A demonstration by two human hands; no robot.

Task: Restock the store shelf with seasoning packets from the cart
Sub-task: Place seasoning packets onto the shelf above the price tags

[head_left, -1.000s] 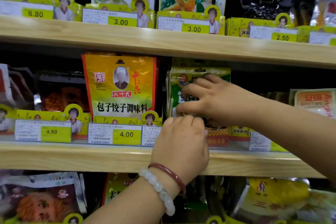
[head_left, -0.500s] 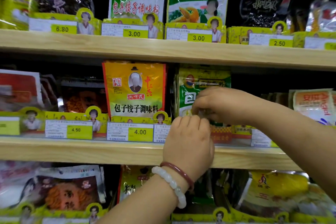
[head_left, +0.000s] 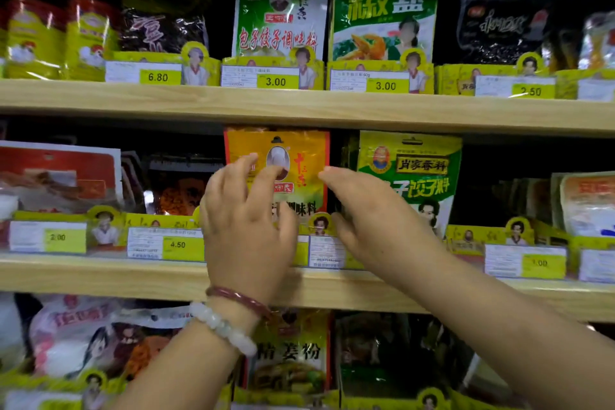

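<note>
A yellow-orange seasoning packet (head_left: 304, 151) with a chef portrait stands upright on the middle wooden shelf (head_left: 100, 276). My left hand (head_left: 246, 230), wearing two bracelets, rests against its front with fingers spread. My right hand (head_left: 376, 220) reaches in from the right, fingertips at the packet's right edge, thumb lower down, nothing clasped. Just right of it stands a green-and-yellow seasoning packet (head_left: 419, 173), its lower left hidden by my right hand. The cart is out of view.
The upper shelf (head_left: 299, 106) holds a green packet (head_left: 279, 20), a green-white packet (head_left: 382, 20) and dark bags. Yellow price-tag holders (head_left: 166, 243) line the shelf fronts. More packets (head_left: 293, 356) fill the shelf below. Red and dark bags stand at left.
Both hands have left the green-and-yellow packet and moved left onto the yellow-orange one. The green-and-yellow packet now stands uncovered. The view has shifted left and slightly up.
</note>
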